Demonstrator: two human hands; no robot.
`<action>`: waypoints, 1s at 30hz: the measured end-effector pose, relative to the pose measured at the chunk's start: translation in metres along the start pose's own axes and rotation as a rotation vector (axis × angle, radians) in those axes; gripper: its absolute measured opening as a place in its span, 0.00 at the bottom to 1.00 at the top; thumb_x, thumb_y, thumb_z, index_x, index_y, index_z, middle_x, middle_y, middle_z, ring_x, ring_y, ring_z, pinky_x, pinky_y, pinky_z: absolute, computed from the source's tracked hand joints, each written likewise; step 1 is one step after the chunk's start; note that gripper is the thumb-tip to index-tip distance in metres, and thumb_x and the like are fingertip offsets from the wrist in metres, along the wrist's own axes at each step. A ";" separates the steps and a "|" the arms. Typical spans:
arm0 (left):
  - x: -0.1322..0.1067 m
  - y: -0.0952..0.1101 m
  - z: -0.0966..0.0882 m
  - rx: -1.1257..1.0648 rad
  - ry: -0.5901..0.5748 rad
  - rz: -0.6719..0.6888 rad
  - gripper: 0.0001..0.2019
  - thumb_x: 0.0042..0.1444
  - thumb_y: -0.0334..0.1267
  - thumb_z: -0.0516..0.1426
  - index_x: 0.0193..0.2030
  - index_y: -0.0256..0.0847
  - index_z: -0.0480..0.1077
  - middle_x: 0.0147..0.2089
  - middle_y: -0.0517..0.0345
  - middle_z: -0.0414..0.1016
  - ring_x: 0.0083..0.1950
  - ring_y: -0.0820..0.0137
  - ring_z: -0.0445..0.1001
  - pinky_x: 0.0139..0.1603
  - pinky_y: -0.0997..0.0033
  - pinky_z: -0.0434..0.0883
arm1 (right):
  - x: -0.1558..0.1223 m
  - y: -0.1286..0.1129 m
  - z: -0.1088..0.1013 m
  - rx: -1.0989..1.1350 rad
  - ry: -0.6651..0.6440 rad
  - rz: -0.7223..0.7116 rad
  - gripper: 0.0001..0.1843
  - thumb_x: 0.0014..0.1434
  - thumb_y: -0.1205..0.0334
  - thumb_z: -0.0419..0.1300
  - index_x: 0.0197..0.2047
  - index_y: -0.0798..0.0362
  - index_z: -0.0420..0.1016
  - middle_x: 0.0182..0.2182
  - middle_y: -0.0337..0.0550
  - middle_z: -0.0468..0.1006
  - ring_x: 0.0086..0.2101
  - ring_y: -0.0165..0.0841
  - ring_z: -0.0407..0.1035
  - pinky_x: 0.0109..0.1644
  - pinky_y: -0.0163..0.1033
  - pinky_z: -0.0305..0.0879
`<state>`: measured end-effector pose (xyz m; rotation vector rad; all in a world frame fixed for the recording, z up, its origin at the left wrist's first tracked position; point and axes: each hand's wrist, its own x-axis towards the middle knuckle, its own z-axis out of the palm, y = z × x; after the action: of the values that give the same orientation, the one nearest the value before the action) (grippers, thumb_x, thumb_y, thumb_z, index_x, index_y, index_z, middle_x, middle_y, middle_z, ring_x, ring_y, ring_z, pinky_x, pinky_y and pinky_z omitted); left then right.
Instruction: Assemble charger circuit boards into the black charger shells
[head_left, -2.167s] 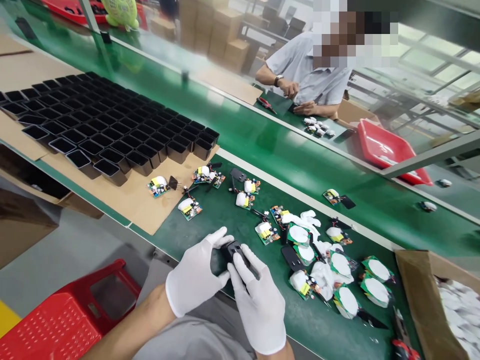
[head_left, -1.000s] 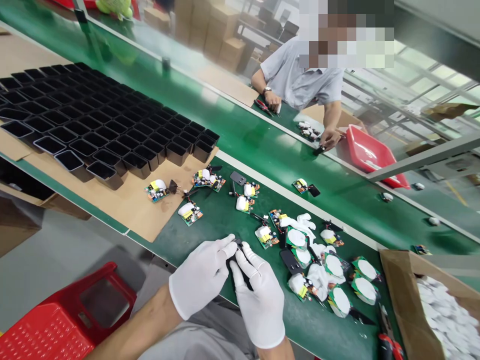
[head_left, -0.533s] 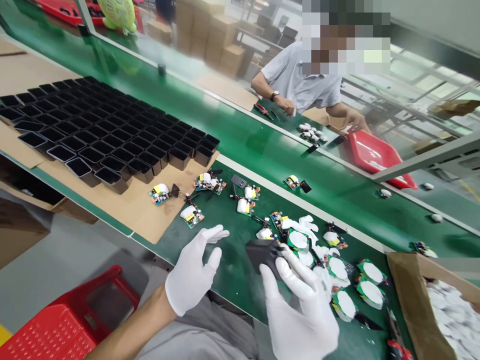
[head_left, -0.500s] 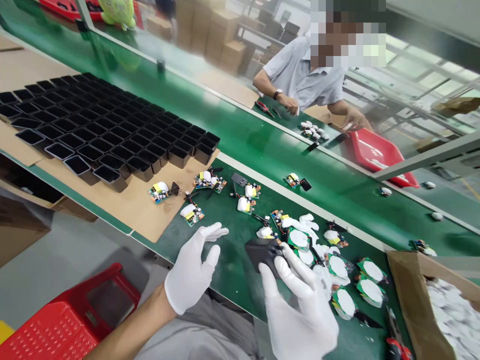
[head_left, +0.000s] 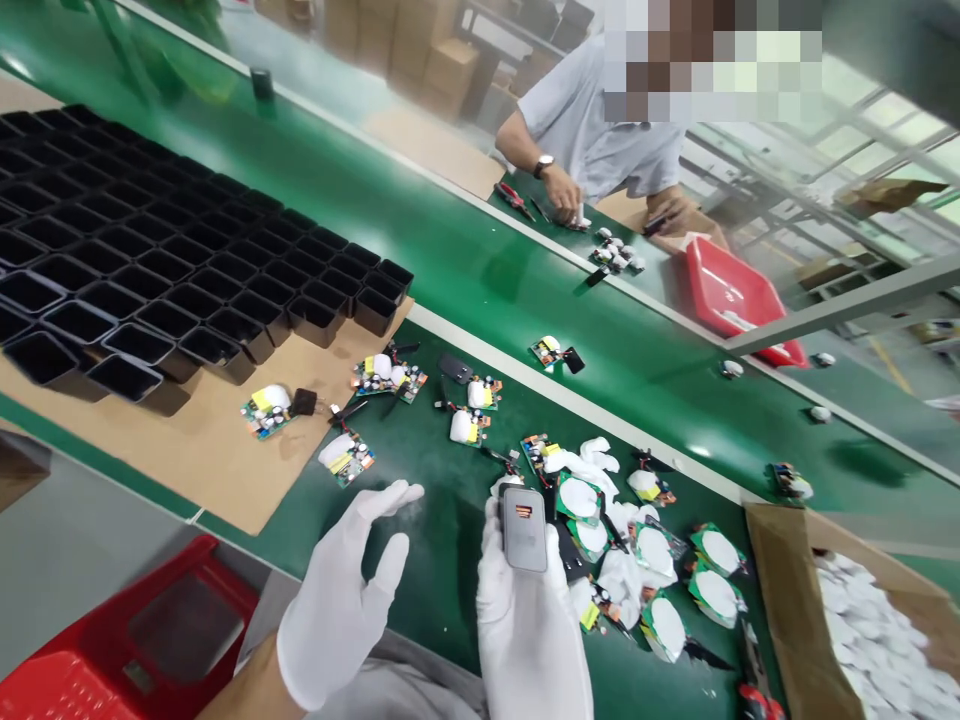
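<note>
My right hand (head_left: 529, 635), in a white glove, grips a black plastic case (head_left: 525, 545). One end of the case faces me, and a small rectangular opening there shows something copper-coloured. My left hand (head_left: 334, 590), gloved too, hovers over the near edge of the bench with thumb and fingers apart, holding nothing. Just beyond it lies a circuit board (head_left: 347, 458) with a white pad and yellow part. More boards lie past my right hand, among them a board with a plug piece (head_left: 469, 427). Round white-padded green boards (head_left: 664, 628) cluster to its right.
Rows of open black cases (head_left: 187, 270) stand on cardboard (head_left: 247, 490) at left. Red-handled pliers (head_left: 756, 670) lie beside a carton (head_left: 795, 610) of white pieces. A green conveyor (head_left: 450, 260) crosses behind; a co-worker's hand (head_left: 562, 190) works beyond it. A red stool (head_left: 135, 640) stands lower left.
My right hand has turned the black case so its end with the opening faces me. My left hand stays open, slightly lower and left. The view has shifted.
</note>
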<state>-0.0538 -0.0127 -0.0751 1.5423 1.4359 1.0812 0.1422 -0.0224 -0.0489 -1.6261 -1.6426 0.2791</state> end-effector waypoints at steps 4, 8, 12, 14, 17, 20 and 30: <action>-0.001 0.001 0.001 0.126 0.004 0.031 0.19 0.74 0.38 0.52 0.69 0.53 0.65 0.64 0.57 0.81 0.63 0.65 0.81 0.63 0.60 0.79 | 0.016 -0.013 -0.005 0.372 -0.056 0.376 0.19 0.70 0.52 0.63 0.61 0.45 0.82 0.55 0.47 0.85 0.60 0.51 0.78 0.61 0.57 0.82; -0.003 -0.003 0.003 0.200 0.015 0.079 0.20 0.73 0.39 0.53 0.70 0.53 0.65 0.63 0.59 0.82 0.63 0.66 0.81 0.62 0.63 0.80 | 0.029 -0.021 -0.004 0.439 -0.131 0.642 0.24 0.67 0.50 0.66 0.64 0.46 0.79 0.56 0.47 0.84 0.60 0.53 0.77 0.61 0.59 0.82; -0.005 -0.007 0.005 0.223 -0.011 0.090 0.21 0.73 0.39 0.53 0.70 0.52 0.65 0.64 0.58 0.81 0.63 0.67 0.81 0.63 0.66 0.80 | 0.035 -0.018 -0.002 0.231 -0.139 0.499 0.26 0.66 0.48 0.67 0.65 0.41 0.77 0.55 0.43 0.85 0.58 0.50 0.78 0.63 0.57 0.79; -0.007 -0.009 0.006 0.238 -0.028 0.087 0.22 0.73 0.39 0.53 0.71 0.52 0.65 0.64 0.57 0.81 0.63 0.67 0.82 0.62 0.67 0.80 | 0.035 -0.015 -0.002 0.177 -0.130 0.451 0.25 0.67 0.47 0.67 0.64 0.40 0.77 0.55 0.44 0.84 0.57 0.50 0.78 0.63 0.57 0.78; -0.008 -0.010 0.007 0.271 -0.045 0.076 0.23 0.73 0.40 0.53 0.73 0.52 0.64 0.65 0.55 0.80 0.62 0.66 0.82 0.61 0.66 0.81 | 0.038 -0.008 -0.006 0.109 -0.114 0.397 0.23 0.68 0.46 0.67 0.63 0.45 0.77 0.57 0.48 0.82 0.56 0.46 0.78 0.61 0.57 0.77; -0.008 -0.009 0.007 0.279 -0.052 0.078 0.24 0.73 0.40 0.53 0.73 0.50 0.63 0.65 0.53 0.80 0.62 0.66 0.82 0.61 0.66 0.82 | 0.067 0.018 -0.014 0.023 -0.063 0.362 0.20 0.72 0.47 0.64 0.59 0.50 0.77 0.56 0.49 0.81 0.52 0.41 0.78 0.57 0.53 0.77; -0.001 -0.006 0.011 0.302 -0.029 0.199 0.25 0.69 0.33 0.56 0.72 0.46 0.65 0.60 0.53 0.83 0.58 0.67 0.84 0.61 0.70 0.81 | 0.290 0.161 -0.026 -0.318 0.101 0.281 0.19 0.56 0.56 0.76 0.29 0.52 0.70 0.33 0.38 0.75 0.34 0.34 0.71 0.48 0.46 0.73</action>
<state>-0.0455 -0.0134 -0.0849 1.9408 1.5015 0.9826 0.3185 0.2594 -0.0292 -2.0799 -1.4342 0.0746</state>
